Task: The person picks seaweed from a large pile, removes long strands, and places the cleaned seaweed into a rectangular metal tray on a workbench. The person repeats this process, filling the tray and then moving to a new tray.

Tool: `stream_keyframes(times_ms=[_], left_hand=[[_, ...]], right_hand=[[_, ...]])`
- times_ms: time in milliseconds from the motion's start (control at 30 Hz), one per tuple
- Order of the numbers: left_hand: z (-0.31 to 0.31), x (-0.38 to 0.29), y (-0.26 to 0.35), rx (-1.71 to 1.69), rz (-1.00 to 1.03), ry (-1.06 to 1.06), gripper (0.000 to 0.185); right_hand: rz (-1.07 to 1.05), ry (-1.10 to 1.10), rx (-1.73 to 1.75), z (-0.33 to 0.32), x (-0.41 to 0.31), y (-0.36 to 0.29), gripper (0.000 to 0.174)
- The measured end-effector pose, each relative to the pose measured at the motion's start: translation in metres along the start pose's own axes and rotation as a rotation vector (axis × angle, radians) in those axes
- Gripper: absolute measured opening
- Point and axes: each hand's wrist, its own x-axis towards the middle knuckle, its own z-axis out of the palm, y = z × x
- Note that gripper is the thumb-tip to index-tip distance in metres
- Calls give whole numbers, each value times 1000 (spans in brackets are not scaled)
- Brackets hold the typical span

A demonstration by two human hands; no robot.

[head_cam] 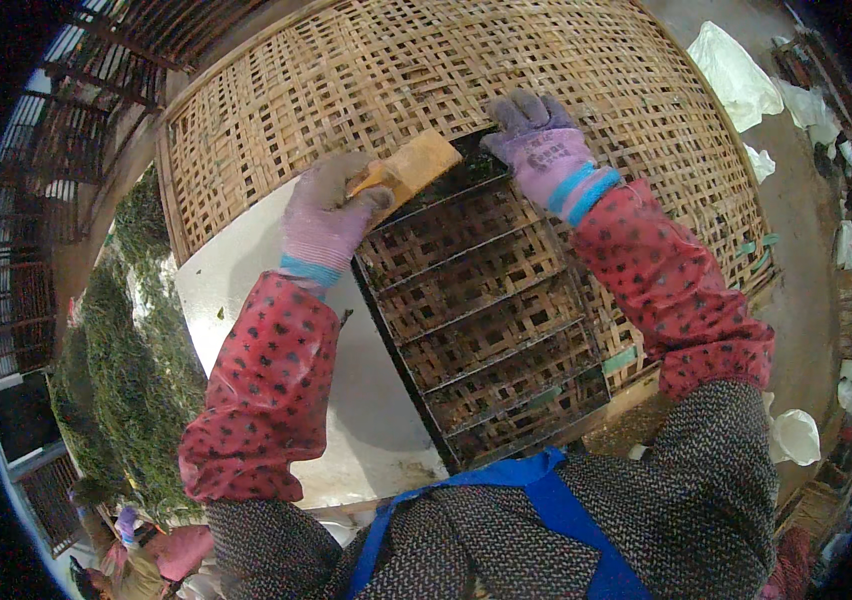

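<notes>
My left hand, in a dirty purple knitted glove, grips a flat wooden block at the far left corner of a black frame. Thin parallel crossbars divide the frame into several long slots. It lies on a woven bamboo mat, whose weave shows through it. My right hand, gloved alike, is at the frame's far right corner, its thumb by the dark edge. Whether its fingers grip the frame cannot be told. Beneath my left forearm a smooth white board lies alongside the frame.
Heaped green plant matter lies left of the board. A gloved hand of another person shows at lower left. Slatted racks stand at far left. White sacks lie on the floor to the right.
</notes>
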Motion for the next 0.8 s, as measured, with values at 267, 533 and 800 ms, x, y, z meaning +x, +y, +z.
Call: stream_keyframes(times_ms=[267,533,800], left_hand=[[1,5,11,322,83,-158,31],[1,6,12,363,95,-165,31],[-4,9,21,401,54,-259,33]], right_hand=[[-16,-215,271,-28,5,10,36],[-2,-249,110,1,6,-5,31],[-304,554,1374,49,11,-4,35]])
